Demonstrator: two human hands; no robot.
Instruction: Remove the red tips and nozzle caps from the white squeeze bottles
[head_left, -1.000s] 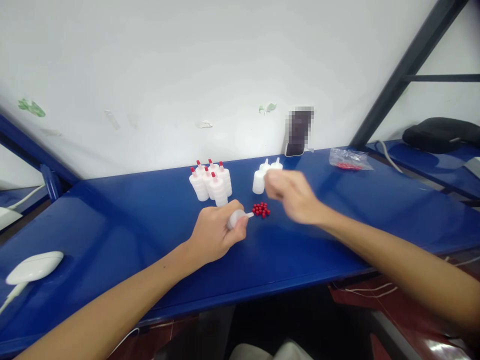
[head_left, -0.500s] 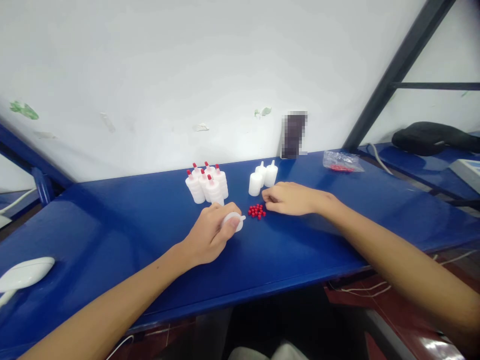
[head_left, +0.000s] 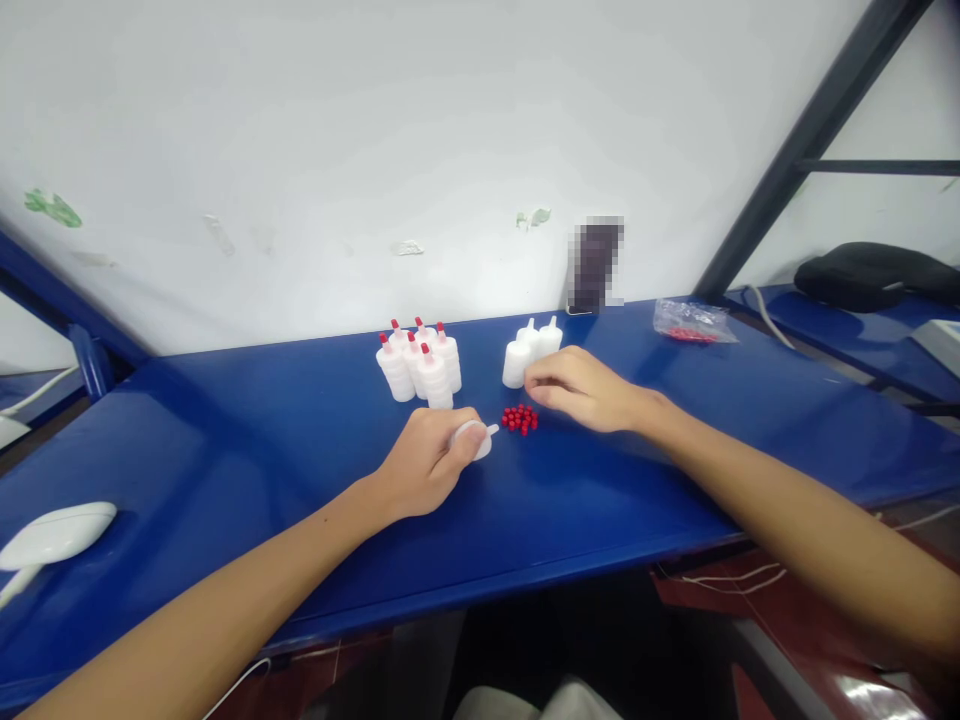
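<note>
My left hand is wrapped round a white squeeze bottle, its thumb on the shoulder and the bare nozzle pointing right. Just right of that nozzle lies a small pile of red caps on the blue table. My right hand hovers beside the pile with its fingers curled together; whatever is between the fingertips, if anything, is hidden. Behind it stand white bottles without caps, one nozzle not visible. Several white bottles with red tips are grouped upright beyond my left hand.
A clear plastic bag with red pieces lies at the back right. A pixelated dark object leans on the wall. At the left edge is a white rounded device. Dark metal frame bars rise at the right.
My right hand has drawn its fingers up slightly off the edge of the red caps. The left hand keeps its hold on the bottle. The whole view has shifted a little.
</note>
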